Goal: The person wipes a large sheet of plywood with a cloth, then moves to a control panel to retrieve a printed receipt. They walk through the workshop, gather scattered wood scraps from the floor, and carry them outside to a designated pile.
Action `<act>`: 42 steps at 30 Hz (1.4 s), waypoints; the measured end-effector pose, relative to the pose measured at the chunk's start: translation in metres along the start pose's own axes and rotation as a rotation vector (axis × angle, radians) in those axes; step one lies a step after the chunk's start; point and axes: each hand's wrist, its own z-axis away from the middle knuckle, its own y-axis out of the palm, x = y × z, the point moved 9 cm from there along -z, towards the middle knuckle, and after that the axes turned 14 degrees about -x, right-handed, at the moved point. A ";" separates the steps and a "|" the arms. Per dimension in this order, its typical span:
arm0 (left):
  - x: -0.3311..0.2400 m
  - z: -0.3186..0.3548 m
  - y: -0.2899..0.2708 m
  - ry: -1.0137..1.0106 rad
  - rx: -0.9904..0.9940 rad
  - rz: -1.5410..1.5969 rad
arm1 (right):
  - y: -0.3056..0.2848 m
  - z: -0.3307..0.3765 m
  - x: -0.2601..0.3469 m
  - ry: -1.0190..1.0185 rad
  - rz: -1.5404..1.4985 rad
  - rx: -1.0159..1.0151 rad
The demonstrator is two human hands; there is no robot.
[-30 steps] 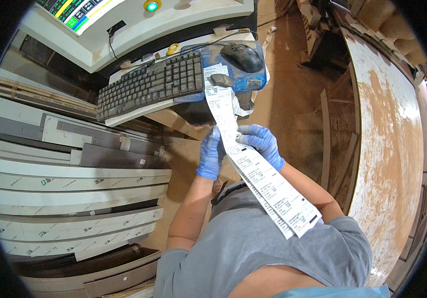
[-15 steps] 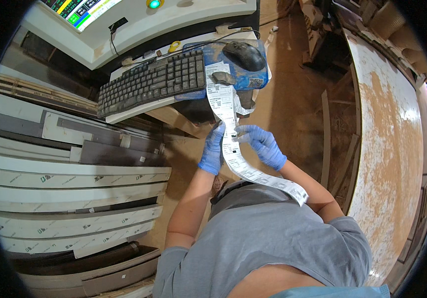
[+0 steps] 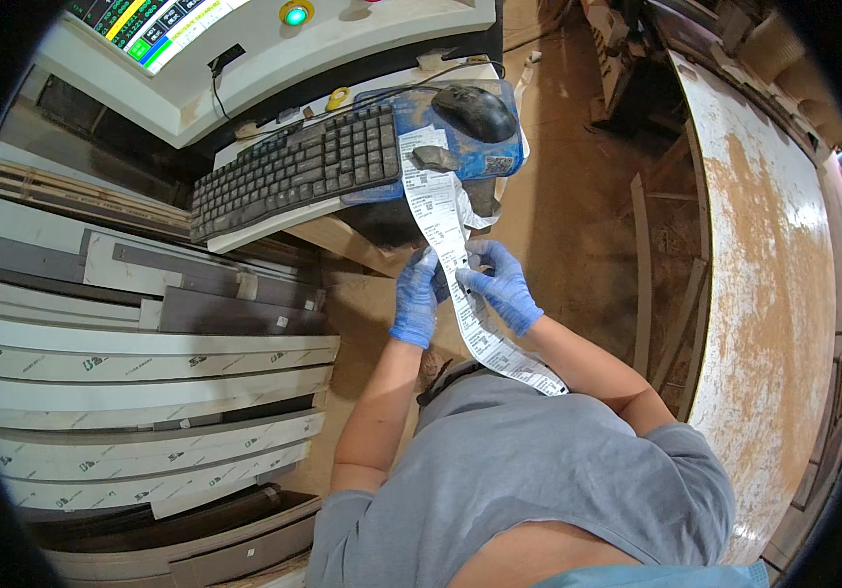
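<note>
A long strip of printed white labels point(image 3: 486, 338) runs from the small desk down toward my grey shirt. Blue gloves cover both my hands. On the strip's left edge, my left hand point(image 3: 419, 297) pinches the paper, its fingertips partly behind it. My right hand point(image 3: 502, 283) grips the opposite edge, thumb on the printed face and fingers curled behind. The strip's upper part lies on a blue mouse pad point(image 3: 502, 122), under a small dark lump point(image 3: 435, 158). Its lower end hangs loose, curving to the right over my shirt.
A dusty black keyboard point(image 3: 293, 171) and a black mouse point(image 3: 475, 113) sit on the desk, beside a yellow ring point(image 3: 337, 98). Above is a machine panel with a lit green button point(image 3: 295, 15). Stacked boards point(image 3: 146, 358) fill the left; a sawdust-covered white board point(image 3: 754, 294) stretches along the right.
My right hand has moved in closer to my left, its fingers now closed on the strip. The strip's loose lower end has swung left and lies nearer my hands.
</note>
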 end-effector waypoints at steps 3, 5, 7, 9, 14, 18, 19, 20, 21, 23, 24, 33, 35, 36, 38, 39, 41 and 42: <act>-0.002 0.000 0.001 0.013 0.023 0.009 | 0.004 -0.001 -0.019 0.075 -0.094 0.008; -0.008 0.003 0.004 0.032 0.038 0.002 | 0.007 0.001 -0.030 0.174 -0.176 0.051; -0.007 0.001 0.000 0.047 0.007 -0.044 | 0.010 0.001 -0.036 0.192 -0.246 0.072; -0.008 0.002 0.000 0.070 -0.006 -0.054 | 0.010 0.003 -0.033 0.222 -0.311 0.045; -0.004 0.005 0.001 0.132 0.042 -0.068 | 0.011 0.008 -0.018 0.168 -0.326 -0.059; -0.011 0.016 -0.003 0.290 -0.066 -0.115 | 0.005 0.004 -0.019 -0.042 -0.127 -0.037; -0.013 0.017 -0.005 0.323 -0.095 -0.104 | 0.005 0.006 -0.016 -0.053 -0.128 -0.041; -0.014 0.017 -0.006 0.342 -0.117 -0.111 | 0.005 0.008 -0.013 -0.063 -0.129 -0.045; -0.014 0.018 -0.008 0.360 -0.137 -0.118 | 0.004 0.009 -0.013 -0.048 -0.204 -0.047; -0.014 0.016 -0.011 0.365 -0.164 -0.146 | 0.003 0.008 -0.012 -0.016 -0.352 -0.051; -0.013 0.013 -0.015 0.354 -0.171 -0.167 | 0.008 0.007 -0.016 0.033 -0.315 0.018; -0.009 -0.009 -0.032 0.425 -0.189 -0.198 | 0.018 0.003 -0.030 0.284 -0.214 0.332; -0.010 -0.009 -0.031 0.421 -0.195 -0.204 | 0.018 0.000 -0.040 0.334 -0.241 0.353; -0.010 -0.008 -0.031 0.424 -0.195 -0.211 | 0.020 0.000 -0.041 0.359 -0.254 0.365; -0.013 -0.006 -0.030 0.453 -0.195 -0.253 | 0.018 0.000 -0.036 0.360 -0.283 0.346; -0.018 -0.003 -0.027 0.480 -0.195 -0.288 | 0.017 0.000 -0.032 0.361 -0.298 0.336; -0.021 -0.001 -0.027 0.530 -0.201 -0.343 | 0.018 -0.002 -0.028 0.346 -0.280 0.331; -0.021 -0.002 -0.028 0.556 -0.206 -0.361 | 0.018 -0.004 -0.027 0.337 -0.270 0.327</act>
